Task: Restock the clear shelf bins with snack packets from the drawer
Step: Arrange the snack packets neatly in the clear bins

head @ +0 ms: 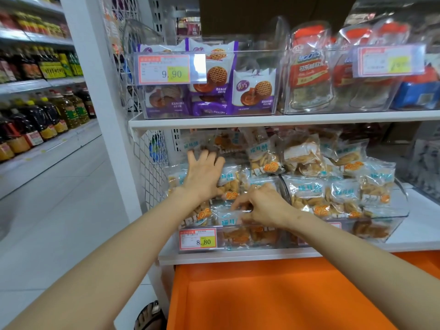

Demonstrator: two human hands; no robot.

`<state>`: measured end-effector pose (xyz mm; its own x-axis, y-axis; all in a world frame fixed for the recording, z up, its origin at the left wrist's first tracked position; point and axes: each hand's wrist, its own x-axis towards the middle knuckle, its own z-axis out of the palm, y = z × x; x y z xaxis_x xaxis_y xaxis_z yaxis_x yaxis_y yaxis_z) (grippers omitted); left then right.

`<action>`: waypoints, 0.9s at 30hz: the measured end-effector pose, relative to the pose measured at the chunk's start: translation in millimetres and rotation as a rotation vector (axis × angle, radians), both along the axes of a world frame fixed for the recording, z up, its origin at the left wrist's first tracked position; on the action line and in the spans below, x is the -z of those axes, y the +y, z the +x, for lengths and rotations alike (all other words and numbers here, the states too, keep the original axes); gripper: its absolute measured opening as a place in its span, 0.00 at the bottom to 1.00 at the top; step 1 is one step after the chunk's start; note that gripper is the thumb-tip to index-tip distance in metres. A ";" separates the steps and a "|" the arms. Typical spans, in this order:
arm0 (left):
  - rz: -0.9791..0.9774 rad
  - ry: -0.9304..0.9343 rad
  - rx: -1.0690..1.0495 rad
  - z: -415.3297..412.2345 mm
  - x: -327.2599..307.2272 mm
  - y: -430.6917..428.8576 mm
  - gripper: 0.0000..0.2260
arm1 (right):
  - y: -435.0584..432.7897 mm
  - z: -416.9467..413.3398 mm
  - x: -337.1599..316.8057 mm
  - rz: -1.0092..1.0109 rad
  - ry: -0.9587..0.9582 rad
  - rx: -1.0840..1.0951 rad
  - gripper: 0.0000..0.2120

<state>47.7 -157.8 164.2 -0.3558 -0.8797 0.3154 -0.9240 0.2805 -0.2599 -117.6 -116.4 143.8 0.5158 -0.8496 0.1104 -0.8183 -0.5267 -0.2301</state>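
Snack packets (264,156) crowded the clear bin (262,245), the left hand (202,175) pressing flat on them, fingers spread, while the right hand (264,206) pinched a front packet (228,220).

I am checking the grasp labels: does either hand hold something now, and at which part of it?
The right hand pinches a snack packet at its top edge. The left hand holds nothing; it rests flat on other packets.
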 end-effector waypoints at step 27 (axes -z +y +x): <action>0.072 -0.017 0.203 73.6 4.2 41.3 0.31 | 6.2 -1.6 -2.5 -0.023 0.002 -0.007 0.13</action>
<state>121.3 -116.5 160.0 -0.5324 -0.8097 0.2467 -0.8425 0.4786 -0.2472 -119.2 -110.1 146.3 0.5222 -0.8430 0.1286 -0.8149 -0.5378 -0.2160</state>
